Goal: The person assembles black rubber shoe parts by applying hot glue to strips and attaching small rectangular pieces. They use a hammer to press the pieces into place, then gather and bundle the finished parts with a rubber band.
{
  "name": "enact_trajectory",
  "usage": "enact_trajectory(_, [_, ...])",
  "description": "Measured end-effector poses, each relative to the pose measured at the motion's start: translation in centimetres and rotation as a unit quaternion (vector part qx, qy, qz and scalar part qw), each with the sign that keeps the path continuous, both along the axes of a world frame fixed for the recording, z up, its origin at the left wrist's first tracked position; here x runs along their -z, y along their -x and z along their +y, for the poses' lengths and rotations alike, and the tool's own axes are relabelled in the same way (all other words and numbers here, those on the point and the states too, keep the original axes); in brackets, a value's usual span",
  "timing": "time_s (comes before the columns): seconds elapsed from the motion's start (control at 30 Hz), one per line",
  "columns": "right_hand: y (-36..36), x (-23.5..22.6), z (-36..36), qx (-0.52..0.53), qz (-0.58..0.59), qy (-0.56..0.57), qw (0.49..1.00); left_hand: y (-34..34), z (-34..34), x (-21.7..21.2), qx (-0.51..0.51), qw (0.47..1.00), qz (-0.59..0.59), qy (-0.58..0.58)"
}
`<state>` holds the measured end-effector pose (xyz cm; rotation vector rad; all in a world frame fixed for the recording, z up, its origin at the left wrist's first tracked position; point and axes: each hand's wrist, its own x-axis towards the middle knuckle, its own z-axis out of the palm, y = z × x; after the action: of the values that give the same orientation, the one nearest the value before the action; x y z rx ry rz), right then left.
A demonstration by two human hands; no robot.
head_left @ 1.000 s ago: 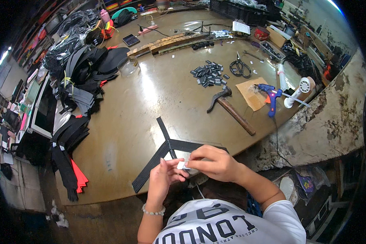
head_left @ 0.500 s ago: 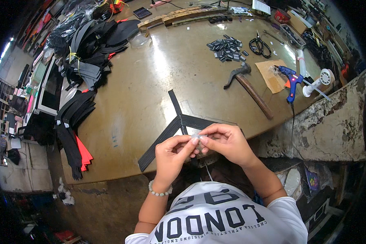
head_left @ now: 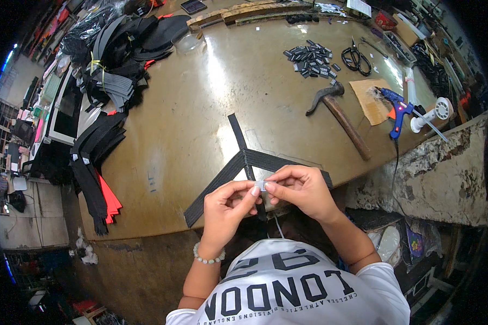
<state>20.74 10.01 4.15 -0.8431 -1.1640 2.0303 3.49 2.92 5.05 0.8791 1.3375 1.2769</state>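
Between the fingertips of both hands is a small, pale grey flat piece, too small to name more exactly. My left hand pinches its left end with thumb and forefinger, and my right hand pinches the right end. Under and behind the hands lies a black ribbed strap piece at the table's near edge. Two wide bands spread from its centre join, and a narrower strip points away from me. Another narrow strip runs toward me, partly hidden by my fingers.
On the brown table lie a hammer, a blue glue gun on cardboard, black scissors and a pile of small dark pieces. Bundled black straps line the left edge, with red strips below.
Both hands stay together, pinching the grey piece, which now faces up more flatly. The fingers have shifted slightly, and the whole view has turned a little.
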Motion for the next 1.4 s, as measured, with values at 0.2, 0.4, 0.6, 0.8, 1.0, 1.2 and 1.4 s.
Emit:
enact_trajectory(0.2, [0.5,-0.3,0.7,-0.004,-0.094,0.012,0.996,0.9,0.5,0.0,0.014,0.996,0.077,0.037])
enact_trajectory(0.4, [2.2,-0.3,4.3,-0.011,-0.318,-0.304,0.898,2.3,4.4,0.8,0.016,0.945,0.327,-0.013])
enact_trajectory(0.6, [3.6,1.2,6.3,-0.064,-0.367,-0.249,0.894,2.9,6.0,1.5,0.031,0.929,0.368,0.004])
enact_trajectory(0.8, [3.6,1.0,6.7,-0.091,-0.377,-0.2,0.9,2.9,6.1,2.1,-0.008,0.956,0.291,0.034])
enact_trajectory(1.0, [3.8,1.1,6.7,-0.09,-0.379,-0.209,0.897,3.2,5.4,2.0,-0.03,0.951,0.307,0.001])
enact_trajectory(1.2, [3.7,1.6,6.9,-0.09,-0.375,-0.197,0.901,3.4,2.3,1.3,0.038,0.93,0.357,-0.08])
enact_trajectory(1.4, [3.8,1.4,7.1,-0.101,-0.369,-0.186,0.905,2.1,3.1,3.0,-0.004,0.904,0.403,-0.142])
